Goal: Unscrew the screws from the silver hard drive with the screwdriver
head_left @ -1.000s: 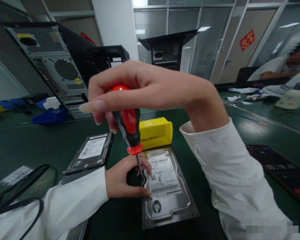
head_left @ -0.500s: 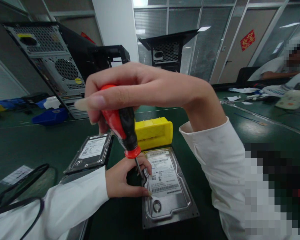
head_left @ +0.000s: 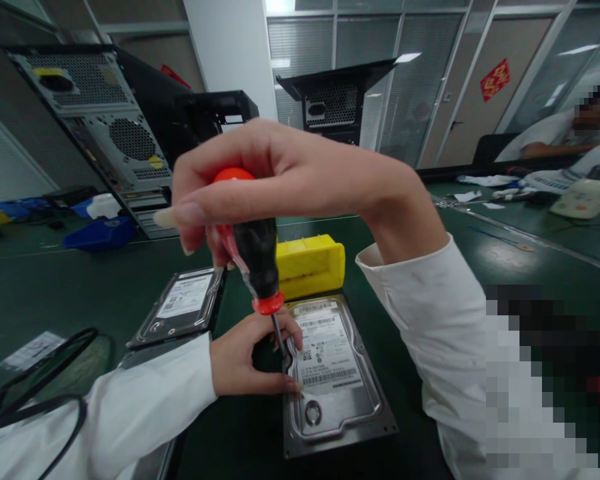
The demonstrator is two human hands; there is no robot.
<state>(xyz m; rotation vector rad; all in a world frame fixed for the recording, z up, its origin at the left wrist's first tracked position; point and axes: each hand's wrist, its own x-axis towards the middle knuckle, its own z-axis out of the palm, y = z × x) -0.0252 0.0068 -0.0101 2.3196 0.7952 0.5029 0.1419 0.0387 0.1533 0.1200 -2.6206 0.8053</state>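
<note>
My right hand (head_left: 280,180) is wrapped round the red and black handle of a screwdriver (head_left: 254,257), held nearly upright. Its thin shaft runs down to the left edge of a silver hard drive (head_left: 330,393) lying flat on the green table (head_left: 40,293). My left hand (head_left: 245,357) curls at that same edge, thumb and fingers pinched about the shaft's tip and touching the drive. The tip itself is hidden by my fingers.
A second hard drive (head_left: 183,307) lies to the left, a yellow plastic bin (head_left: 313,263) just behind the first. Open computer cases (head_left: 100,127) stand at the back. Black cables (head_left: 35,393) loop at the lower left. Another person (head_left: 570,130) sits at the far right.
The screwdriver handle has turned and rocked in my right hand, leaning left half a second ago and now more upright again. My left hand and the drive have stayed put.
</note>
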